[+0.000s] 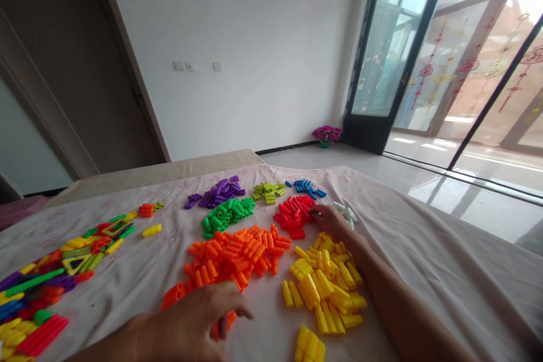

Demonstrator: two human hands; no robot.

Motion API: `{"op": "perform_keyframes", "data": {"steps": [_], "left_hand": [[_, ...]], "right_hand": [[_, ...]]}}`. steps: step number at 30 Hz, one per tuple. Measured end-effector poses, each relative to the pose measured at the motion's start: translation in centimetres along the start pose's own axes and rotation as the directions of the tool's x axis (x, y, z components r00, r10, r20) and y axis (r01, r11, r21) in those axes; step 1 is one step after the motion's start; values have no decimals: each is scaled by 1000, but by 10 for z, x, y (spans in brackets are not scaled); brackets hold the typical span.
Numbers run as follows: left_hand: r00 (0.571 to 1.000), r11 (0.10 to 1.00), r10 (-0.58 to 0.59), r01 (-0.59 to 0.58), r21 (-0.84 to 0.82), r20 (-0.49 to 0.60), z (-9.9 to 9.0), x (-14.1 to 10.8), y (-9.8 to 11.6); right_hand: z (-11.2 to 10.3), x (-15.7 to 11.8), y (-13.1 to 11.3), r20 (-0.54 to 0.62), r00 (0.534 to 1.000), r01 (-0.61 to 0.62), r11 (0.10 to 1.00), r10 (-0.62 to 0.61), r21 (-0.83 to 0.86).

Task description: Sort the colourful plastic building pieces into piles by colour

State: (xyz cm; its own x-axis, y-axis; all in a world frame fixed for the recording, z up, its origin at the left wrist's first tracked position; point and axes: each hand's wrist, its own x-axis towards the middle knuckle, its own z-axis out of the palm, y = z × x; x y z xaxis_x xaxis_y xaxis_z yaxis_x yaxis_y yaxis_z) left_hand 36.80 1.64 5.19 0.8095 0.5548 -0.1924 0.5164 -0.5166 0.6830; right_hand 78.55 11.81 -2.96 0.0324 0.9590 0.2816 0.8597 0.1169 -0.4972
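My left hand (pixel 203 317) is low in the head view, at the near edge of a pile of orange plastic tube blocks (pixel 237 251). Its fingers are curved and apart, and an orange block shows in the gap between them; I see no firm grip on it. Farther off, my right hand (pixel 333 220) reaches to the right edge of a pile of red blocks (pixel 293 212). Those fingers are bent and close together; what is between the fingertips is hidden. Yellow blocks (pixel 328 283) lie in a heap beside my right forearm.
Green (pixel 229 215), purple (pixel 220 193), lime (pixel 269 191), blue (pixel 309 186) and white blocks (pixel 350 214) form smaller piles at the back. Mixed colored pieces (pixel 76 260) spread along the left. A wrinkled pale cloth (pixel 424 249) covers the surface.
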Motion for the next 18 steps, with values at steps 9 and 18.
{"op": "perform_keyframes", "data": {"steps": [9, 18], "left_hand": [[971, 914, 237, -236, 329, 38, 78, 11, -1], [838, 990, 142, -132, 56, -527, 24, 38, 18]], "right_hand": [[3, 5, 6, 39, 999, 28, 1000, -28, -8], [17, 23, 48, 56, 998, 28, 999, -30, 24]]}}
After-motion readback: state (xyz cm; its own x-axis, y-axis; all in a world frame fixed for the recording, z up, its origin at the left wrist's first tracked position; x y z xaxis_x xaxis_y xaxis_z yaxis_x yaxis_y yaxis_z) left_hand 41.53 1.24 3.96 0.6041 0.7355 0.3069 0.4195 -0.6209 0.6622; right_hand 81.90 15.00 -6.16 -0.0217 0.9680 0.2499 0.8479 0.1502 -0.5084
